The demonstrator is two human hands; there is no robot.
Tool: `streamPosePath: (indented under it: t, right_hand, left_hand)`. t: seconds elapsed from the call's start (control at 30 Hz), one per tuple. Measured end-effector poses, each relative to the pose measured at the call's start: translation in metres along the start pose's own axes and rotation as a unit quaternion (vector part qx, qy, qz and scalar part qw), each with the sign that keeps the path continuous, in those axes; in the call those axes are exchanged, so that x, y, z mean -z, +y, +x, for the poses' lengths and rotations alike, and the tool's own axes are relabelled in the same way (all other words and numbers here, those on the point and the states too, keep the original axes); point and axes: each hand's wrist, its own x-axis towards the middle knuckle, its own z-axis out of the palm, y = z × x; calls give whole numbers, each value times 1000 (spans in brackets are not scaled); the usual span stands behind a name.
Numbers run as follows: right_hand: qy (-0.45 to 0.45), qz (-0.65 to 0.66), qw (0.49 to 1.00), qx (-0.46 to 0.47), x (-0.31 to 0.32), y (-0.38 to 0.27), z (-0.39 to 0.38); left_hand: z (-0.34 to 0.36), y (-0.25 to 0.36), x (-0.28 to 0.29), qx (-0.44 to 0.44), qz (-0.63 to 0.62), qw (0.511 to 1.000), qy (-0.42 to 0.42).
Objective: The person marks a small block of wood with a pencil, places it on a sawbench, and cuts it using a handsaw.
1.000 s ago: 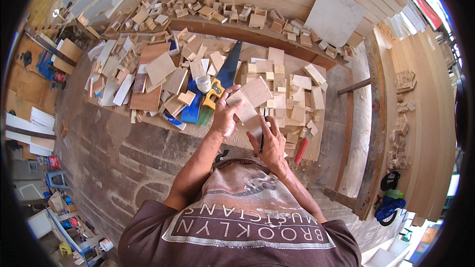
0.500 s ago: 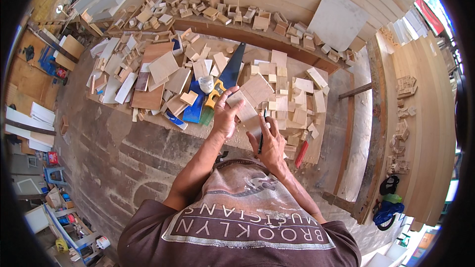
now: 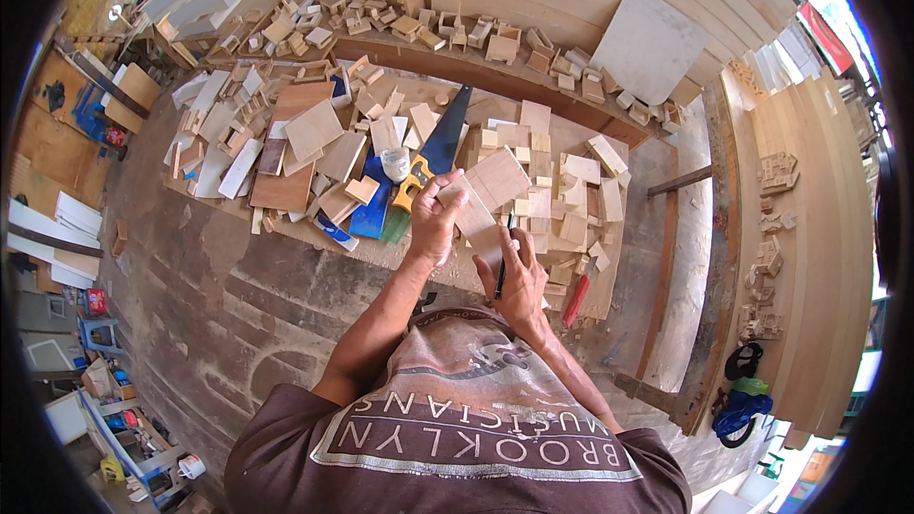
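Observation:
My left hand (image 3: 435, 225) is closed around a pale wooden strip (image 3: 484, 231), with the thumb on its upper face. Against the strip's far side lies a wider flat wooden board (image 3: 502, 178), at an angle to it; whether they are joined I cannot tell. My right hand (image 3: 520, 278) is closed on a slim dark pen or pencil (image 3: 501, 271), held nearly upright by the strip's near end. Beyond my left hand, a handsaw (image 3: 444, 145) with a yellow handle lies on the worktable (image 3: 390, 265).
Offcuts and small wooden boxes (image 3: 314, 128) crowd the table's left; light blocks (image 3: 574, 227) cover its right. A white cup (image 3: 395, 164) stands by the saw. A red-handled tool (image 3: 577, 301) lies at the near right edge. Long planks (image 3: 819, 257) stretch along the right.
The board and strip have turned slightly in my left hand. Both hands stay almost where they were, my right one still with the pen or pencil.

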Motion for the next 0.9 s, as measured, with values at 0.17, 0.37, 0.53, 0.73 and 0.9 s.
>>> streamPosePath:
  t: [0.17, 0.37, 0.53, 0.73, 0.9]
  right_hand:
    - [5, 7, 1000, -3, 1, -1, 1]
    - [10, 7, 1000, -3, -2, 2, -1]
    - [22, 1, 1000, 1, -2, 3, 0]
    - [21, -2, 1000, 5, 0, 4, 1]
    - [17, -2, 1000, 5, 0, 5, 1]
  left_hand:
    - [1, -2, 1, -6, 11, 1000, 0]
    - [0, 2, -2, -3, 31, 1000, 4]
    - [2, -2, 1, -17, 30, 999, 3]
    - [2, -1, -2, -17, 28, 999, 8]
    - [2, -3, 0, -13, 27, 1000, 3]
